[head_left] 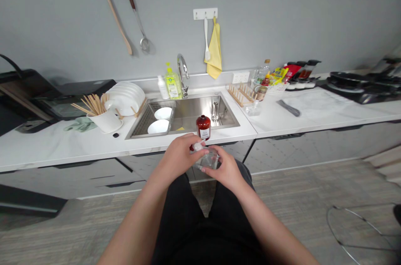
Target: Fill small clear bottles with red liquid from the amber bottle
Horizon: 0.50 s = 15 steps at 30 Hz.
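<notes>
In front of the counter, my right hand is closed around the body of a small clear bottle, which looks tilted. My left hand has its fingers closed on the white pump top at the bottle's upper end. Whether the pump sits fully on the neck I cannot tell. Just beyond my hands, an amber bottle with a white label stands upright at the sink's front edge. Something dark red shows partly behind my left fingers, too hidden to name.
Two white bowls sit in a rack in the steel sink. Dish soap stands by the faucet. Plates and a chopstick holder are at left. At right are a wooden rack and a grey utensil.
</notes>
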Each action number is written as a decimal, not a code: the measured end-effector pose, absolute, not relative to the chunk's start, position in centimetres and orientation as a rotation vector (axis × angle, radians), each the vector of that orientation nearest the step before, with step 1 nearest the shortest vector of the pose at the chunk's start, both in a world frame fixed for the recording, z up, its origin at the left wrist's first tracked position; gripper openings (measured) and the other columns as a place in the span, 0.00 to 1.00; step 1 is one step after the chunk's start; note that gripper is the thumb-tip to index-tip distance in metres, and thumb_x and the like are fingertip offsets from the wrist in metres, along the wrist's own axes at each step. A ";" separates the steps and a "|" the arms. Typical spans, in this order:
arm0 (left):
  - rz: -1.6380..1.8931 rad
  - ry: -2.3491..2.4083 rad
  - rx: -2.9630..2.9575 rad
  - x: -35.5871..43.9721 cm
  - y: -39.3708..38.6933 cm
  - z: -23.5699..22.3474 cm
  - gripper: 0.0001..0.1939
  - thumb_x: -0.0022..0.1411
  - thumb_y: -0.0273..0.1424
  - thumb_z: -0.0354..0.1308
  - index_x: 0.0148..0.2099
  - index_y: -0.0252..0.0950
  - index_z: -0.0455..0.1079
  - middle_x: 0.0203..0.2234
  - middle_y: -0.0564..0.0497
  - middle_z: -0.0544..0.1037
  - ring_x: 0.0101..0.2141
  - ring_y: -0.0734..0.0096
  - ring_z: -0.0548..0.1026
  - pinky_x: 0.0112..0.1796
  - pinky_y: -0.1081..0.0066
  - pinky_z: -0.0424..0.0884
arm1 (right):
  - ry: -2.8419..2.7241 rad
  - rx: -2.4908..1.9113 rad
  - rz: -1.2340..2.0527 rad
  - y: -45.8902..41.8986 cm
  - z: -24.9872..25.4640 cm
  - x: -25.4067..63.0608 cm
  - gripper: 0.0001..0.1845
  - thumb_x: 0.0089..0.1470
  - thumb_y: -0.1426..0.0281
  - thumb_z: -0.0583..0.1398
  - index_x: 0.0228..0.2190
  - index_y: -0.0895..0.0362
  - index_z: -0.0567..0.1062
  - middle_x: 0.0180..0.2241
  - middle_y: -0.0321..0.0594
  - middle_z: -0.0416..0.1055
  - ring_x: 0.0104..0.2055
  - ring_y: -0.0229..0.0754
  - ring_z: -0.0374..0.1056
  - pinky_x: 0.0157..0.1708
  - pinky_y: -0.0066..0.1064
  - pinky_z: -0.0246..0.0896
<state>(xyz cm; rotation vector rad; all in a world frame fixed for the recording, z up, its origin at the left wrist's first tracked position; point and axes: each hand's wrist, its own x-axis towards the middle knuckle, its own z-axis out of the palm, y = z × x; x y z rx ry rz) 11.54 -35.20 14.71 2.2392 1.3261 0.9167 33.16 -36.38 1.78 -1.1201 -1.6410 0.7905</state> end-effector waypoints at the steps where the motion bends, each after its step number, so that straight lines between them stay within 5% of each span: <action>1: 0.925 1.311 2.232 11.4 -35.2 14.7 0.07 0.69 0.36 0.71 0.45 0.40 0.84 0.37 0.50 0.85 0.34 0.65 0.78 0.36 0.68 0.67 | -1.643 -1.120 0.790 -36.4 1.8 33.1 0.41 0.49 0.61 0.81 0.61 0.48 0.77 0.57 0.47 0.86 0.56 0.60 0.85 0.57 0.51 0.82; 15: 0.980 1.430 2.255 11.5 -35.7 14.9 0.07 0.70 0.37 0.71 0.43 0.40 0.82 0.31 0.51 0.82 0.31 0.65 0.76 0.34 0.67 0.64 | -1.642 -1.095 0.802 -36.5 2.2 33.1 0.40 0.49 0.61 0.81 0.61 0.47 0.78 0.57 0.46 0.86 0.55 0.59 0.85 0.56 0.51 0.82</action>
